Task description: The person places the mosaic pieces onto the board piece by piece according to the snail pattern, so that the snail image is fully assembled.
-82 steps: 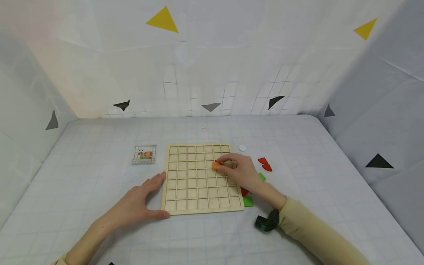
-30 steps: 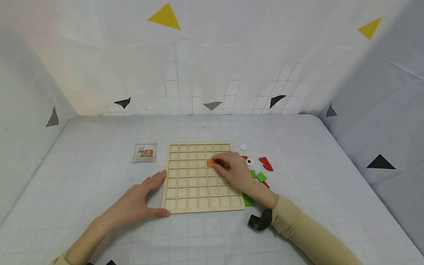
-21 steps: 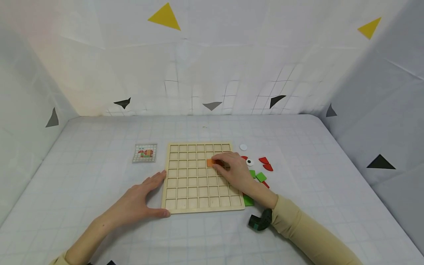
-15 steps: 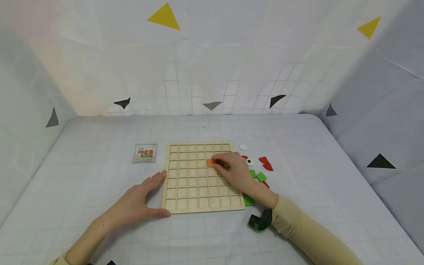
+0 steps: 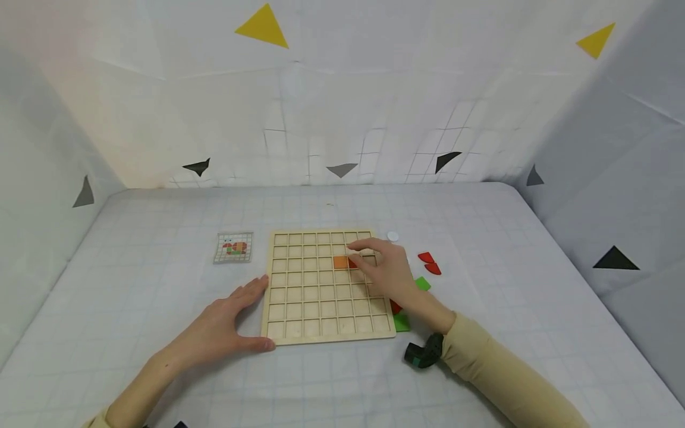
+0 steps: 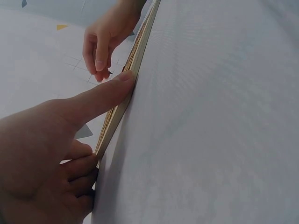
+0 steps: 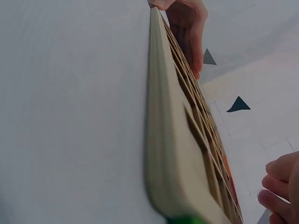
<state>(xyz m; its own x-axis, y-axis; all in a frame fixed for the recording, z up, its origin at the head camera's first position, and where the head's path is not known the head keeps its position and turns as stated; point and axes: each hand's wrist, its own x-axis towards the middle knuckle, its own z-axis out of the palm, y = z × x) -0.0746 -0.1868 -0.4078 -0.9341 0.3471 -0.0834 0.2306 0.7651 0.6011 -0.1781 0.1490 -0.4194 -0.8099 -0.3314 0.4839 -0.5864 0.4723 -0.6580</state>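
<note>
A wooden grid board (image 5: 311,294) lies flat on the table. My left hand (image 5: 222,324) rests at its lower left, with straight fingers against the left edge and the thumb on the near corner. Over the board's upper right is my right hand (image 5: 392,272), thumb and index finger apart with nothing seen between them. Just under those fingertips, an orange square tile (image 5: 340,262) sits in a cell, and a red tile (image 5: 352,261), partly hidden by the hand, is in the cell to its right. The right wrist view shows curled fingers (image 7: 275,186) above the board's side.
Left of the board lies a small picture card (image 5: 233,247). To the right are red curved tiles (image 5: 430,263), a green tile (image 5: 423,283), another green tile (image 5: 401,323) and a white disc (image 5: 393,236). My right forearm covers other pieces. A dark wrist device (image 5: 424,352) sits beside the sleeve.
My right hand first brought the orange tile leftward into its cell and pressed there. Now it has let go and lifted slightly up and right, uncovering the red tile. The left hand stays put.
</note>
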